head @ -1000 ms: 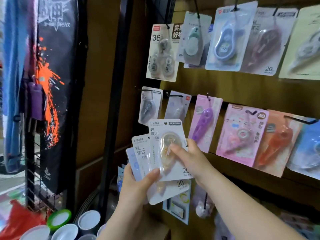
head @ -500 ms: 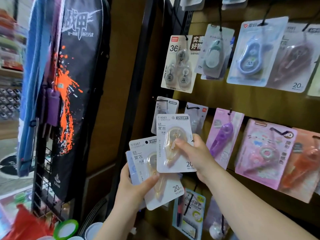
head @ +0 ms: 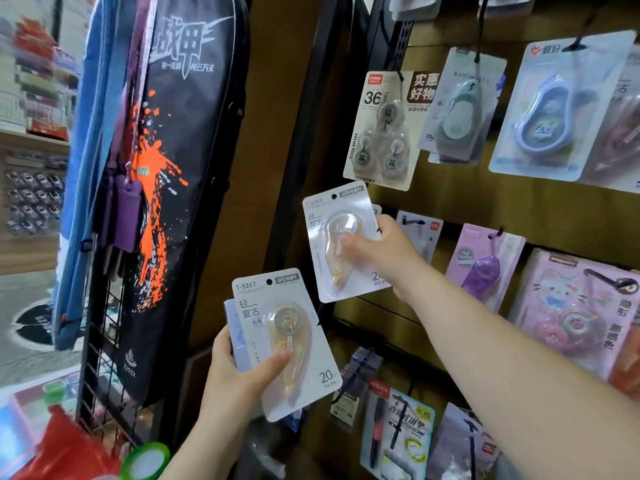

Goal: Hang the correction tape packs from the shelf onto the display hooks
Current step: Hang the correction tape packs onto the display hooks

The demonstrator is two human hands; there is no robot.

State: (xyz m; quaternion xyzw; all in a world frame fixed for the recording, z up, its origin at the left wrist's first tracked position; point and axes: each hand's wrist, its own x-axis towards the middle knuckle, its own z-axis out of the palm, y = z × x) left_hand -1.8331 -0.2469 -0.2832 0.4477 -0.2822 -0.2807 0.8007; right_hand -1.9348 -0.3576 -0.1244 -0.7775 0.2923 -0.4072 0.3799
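R hand (head: 377,258) is gripping one pack (head: 341,240) nr the hooks (head: 412,222), not hung yet; L hand (head: 239,372) is holding spare packs (head: 284,344), maybe two.

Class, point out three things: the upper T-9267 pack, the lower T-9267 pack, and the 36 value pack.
Upper T-9267 pack (head: 337,223): head view, upper blister.
Lower T-9267 pack (head: 289,323): head view, blister's round top.
36 value pack (head: 384,133): head view, between the three rolls.

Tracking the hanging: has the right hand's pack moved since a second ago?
Yes. The pack in the right hand rose toward the 36 value pack, off the stack below.
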